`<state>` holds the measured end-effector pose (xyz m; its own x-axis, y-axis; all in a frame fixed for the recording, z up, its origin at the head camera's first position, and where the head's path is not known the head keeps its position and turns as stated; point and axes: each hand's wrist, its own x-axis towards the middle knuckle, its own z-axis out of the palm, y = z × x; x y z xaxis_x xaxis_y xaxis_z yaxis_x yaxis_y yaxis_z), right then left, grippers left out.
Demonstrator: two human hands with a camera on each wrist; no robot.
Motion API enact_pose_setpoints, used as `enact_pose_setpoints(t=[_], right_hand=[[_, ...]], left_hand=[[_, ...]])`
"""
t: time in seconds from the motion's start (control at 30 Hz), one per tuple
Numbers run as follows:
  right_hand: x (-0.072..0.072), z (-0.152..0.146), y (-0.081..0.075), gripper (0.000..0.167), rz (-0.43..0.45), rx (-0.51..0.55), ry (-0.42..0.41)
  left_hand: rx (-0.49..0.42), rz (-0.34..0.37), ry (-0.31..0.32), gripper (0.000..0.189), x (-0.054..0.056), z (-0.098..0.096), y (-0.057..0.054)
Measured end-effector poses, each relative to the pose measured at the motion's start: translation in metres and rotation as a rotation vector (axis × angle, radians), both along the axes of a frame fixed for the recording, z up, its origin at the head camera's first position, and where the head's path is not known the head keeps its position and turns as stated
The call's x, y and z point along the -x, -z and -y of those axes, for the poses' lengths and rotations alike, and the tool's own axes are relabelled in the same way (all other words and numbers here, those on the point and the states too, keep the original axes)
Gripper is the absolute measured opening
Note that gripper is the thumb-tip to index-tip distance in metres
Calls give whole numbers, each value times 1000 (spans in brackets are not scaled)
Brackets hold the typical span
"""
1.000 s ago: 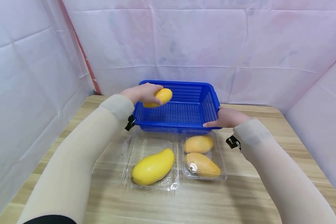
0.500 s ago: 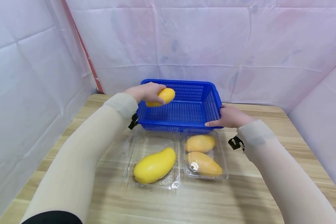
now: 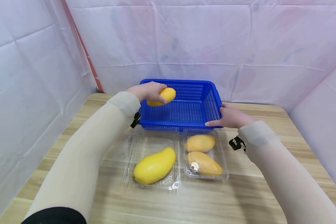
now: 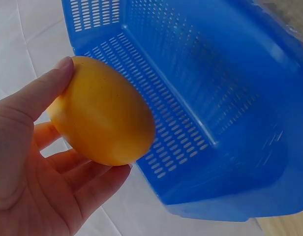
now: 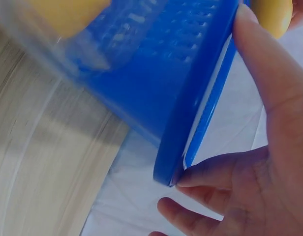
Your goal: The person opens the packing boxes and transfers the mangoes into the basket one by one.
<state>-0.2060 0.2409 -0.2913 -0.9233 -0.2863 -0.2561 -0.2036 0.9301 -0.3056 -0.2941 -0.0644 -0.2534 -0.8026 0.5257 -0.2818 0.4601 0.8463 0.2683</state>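
In the head view my left hand [image 3: 149,91] grips a yellow mango [image 3: 168,95] above the left part of a blue plastic basket [image 3: 182,126]. The left wrist view shows the thumb on one side of the mango [image 4: 105,115] and curled fingers beneath it. At the basket's right front corner, my right hand [image 3: 231,117] holds the rim, its thumb lying along the front edge. In the right wrist view the thumb and a fingertip touch the basket rim [image 5: 198,98] from either end. The basket's far left corner region is partly hidden by my left hand.
Two clear plastic boxes stand before the basket. The left box [image 3: 148,141] holds one large yellow mango [image 3: 154,166]; the right box [image 3: 225,161] holds two orange-yellow mangoes [image 3: 200,143]. Beneath is a wooden table [image 3: 201,202]; pale cloth walls [image 3: 198,37] stand behind and beside it.
My left hand, with the mango, has shifted slightly to the right over the basket. The right hand keeps its hold on the rim, and the head view has moved a little.
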Motion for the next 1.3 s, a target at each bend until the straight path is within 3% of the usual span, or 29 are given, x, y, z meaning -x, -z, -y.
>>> enact_pose_setpoints(t=[0.2,0.7,1.3], right_hand=[[-4,1,-1,87,-10,3,21],[-4,8,0,84,16,62,-1],[-1,12,4,89,57,-4,20]], left_hand=[[-6,16,3,73,3,-1,1],[-4,46,-60,70,11,-2,4],[42,68,-82,66,31,0,11]])
